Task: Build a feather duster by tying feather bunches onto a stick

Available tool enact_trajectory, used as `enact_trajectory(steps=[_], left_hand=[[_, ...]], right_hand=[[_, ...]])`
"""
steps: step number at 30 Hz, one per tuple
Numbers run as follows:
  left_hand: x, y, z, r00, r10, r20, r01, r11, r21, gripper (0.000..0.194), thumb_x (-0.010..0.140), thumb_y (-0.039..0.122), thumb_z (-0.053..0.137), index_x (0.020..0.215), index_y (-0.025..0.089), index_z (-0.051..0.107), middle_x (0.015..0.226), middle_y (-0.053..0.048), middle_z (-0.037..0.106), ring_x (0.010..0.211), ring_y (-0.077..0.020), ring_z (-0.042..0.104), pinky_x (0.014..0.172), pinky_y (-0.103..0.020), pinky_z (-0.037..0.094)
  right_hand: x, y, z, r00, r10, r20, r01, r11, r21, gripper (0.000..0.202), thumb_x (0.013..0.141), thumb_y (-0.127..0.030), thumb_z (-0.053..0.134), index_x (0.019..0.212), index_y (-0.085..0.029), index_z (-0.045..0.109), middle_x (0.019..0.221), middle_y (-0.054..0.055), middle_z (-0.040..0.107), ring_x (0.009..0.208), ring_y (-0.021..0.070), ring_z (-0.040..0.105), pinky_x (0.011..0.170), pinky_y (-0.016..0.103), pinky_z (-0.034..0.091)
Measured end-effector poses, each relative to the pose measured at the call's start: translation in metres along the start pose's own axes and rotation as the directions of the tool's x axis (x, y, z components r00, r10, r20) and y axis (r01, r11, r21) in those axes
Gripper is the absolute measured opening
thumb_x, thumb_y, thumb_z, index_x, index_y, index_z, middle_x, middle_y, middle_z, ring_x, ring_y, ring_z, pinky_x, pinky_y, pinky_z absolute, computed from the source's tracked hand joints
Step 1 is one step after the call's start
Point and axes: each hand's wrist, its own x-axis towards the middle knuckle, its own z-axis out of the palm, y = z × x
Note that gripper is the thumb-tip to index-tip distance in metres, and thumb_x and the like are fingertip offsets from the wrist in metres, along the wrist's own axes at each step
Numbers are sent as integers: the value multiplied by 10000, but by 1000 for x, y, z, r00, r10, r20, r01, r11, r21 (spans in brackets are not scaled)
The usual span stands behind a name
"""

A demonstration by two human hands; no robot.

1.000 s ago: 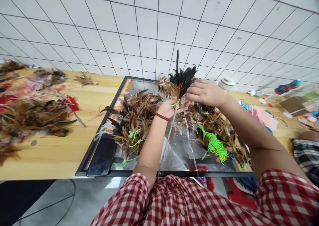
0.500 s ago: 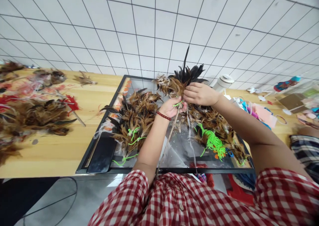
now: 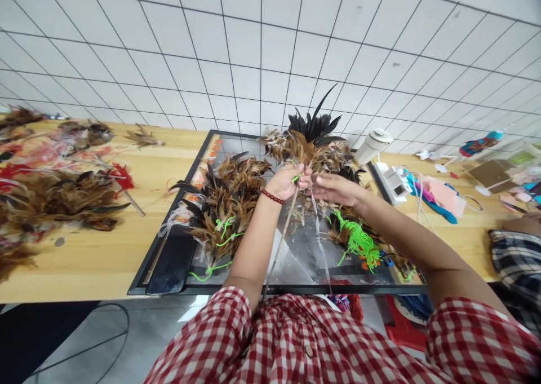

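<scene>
My left hand [image 3: 287, 182] is closed in a pinch around a thin stick [image 3: 282, 243], which slants down toward my shirt. From the stick's top rises a tuft of brown and black feathers [image 3: 310, 136], bound near my fingers with bright green cord. My right hand [image 3: 338, 190] lies just right of the binding, its fingers stretched toward the left hand and slightly blurred. A translucent white ribbon [image 3: 320, 240] hangs down by its fingertips; whether they touch it is unclear. Loose brown feathers [image 3: 236, 195] lie left of my hands, and a green cord bundle [image 3: 359, 242] to the right.
A black-framed tray [image 3: 253, 289] lies under my hands, with a dark phone [image 3: 171, 263] at its left. Behind stand a white cup [image 3: 374, 146] and a power strip [image 3: 393, 181]. More feathers [image 3: 71, 195] cover the left table. Another person's plaid sleeve [image 3: 513, 260] shows at right.
My right hand has come down off the feather tuft to beside the binding, its fingers straightening. The left hand keeps its grip on the stick. The tall black feather now leans more to the right.
</scene>
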Motion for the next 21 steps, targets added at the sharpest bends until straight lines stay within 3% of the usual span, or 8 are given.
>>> enact_trajectory(steps=[2, 5, 8, 12, 14, 17, 19, 21], left_hand=[[0, -1, -2, 1000, 31, 3, -31, 997, 72, 230, 868, 137, 728, 745, 121, 534, 724, -9, 562, 533, -37, 449, 490, -153, 342], [4, -7, -4, 996, 85, -18, -79, 974, 213, 244, 843, 167, 752, 749, 132, 530, 702, 7, 547, 524, -40, 437, 483, -158, 318], [11, -21, -3, 982, 173, -78, -123, 892, 434, 220, 837, 186, 742, 776, 163, 533, 662, 22, 530, 532, -64, 442, 503, -178, 338], [17, -41, 12, 959, 274, -70, -122, 624, 772, 146, 849, 195, 702, 916, 196, 573, 697, 0, 585, 654, -146, 557, 668, -262, 485], [12, -48, 25, 970, 240, -26, -78, 412, 908, 120, 886, 216, 645, 979, 189, 575, 802, -50, 654, 797, -207, 632, 804, -331, 520], [-3, -55, 46, 992, 129, -12, -4, 128, 992, 165, 946, 251, 558, 1074, 146, 561, 1007, -152, 707, 1017, -283, 671, 946, -398, 498], [-15, -58, 59, 994, 106, -1, -7, 69, 998, 260, 958, 234, 535, 1181, 101, 527, 1101, -213, 700, 1084, -306, 672, 971, -407, 485], [-25, -58, 67, 990, 133, 38, -52, 106, 993, 391, 939, 200, 555, 1297, 72, 463, 1162, -240, 681, 1118, -311, 668, 985, -409, 477]], right_hand=[[-10, 1, 5, 982, 65, 177, -61, 998, -28, 427, 964, -608, 519, 1087, -210, 607, 737, 27, 612, 630, 153, 585, 618, 305, 536], [-25, -18, -5, 1000, 14, 23, -3, 911, -413, 388, 1012, -546, 441, 921, -228, 643, 606, 6, 523, 528, 142, 455, 501, 274, 393], [-28, -57, -17, 989, -147, 19, 110, 642, -759, 276, 972, -411, 538, 836, -214, 674, 767, 66, 650, 676, 169, 547, 589, 300, 385], [9, -101, -25, 944, -146, 294, 322, 238, -916, 198, 932, -304, 577, 878, -207, 741, 897, 77, 718, 784, 184, 617, 659, 315, 390], [41, -106, -35, 939, 0, 343, 332, 248, -910, 154, 889, -317, 665, 849, -207, 765, 843, 69, 728, 796, 188, 628, 686, 318, 406], [81, -93, -60, 900, 302, 315, 168, 427, -888, 194, 789, -360, 803, 794, -167, 781, 752, 76, 728, 779, 190, 630, 729, 330, 440], [91, -77, -78, 833, 438, 337, 14, 593, -805, 277, 706, -389, 866, 757, -134, 770, 706, 68, 716, 736, 176, 621, 732, 327, 463], [85, -60, -92, 799, 460, 388, -83, 723, -686, 366, 654, -451, 886, 745, -125, 747, 642, 36, 679, 664, 149, 593, 691, 309, 476]])
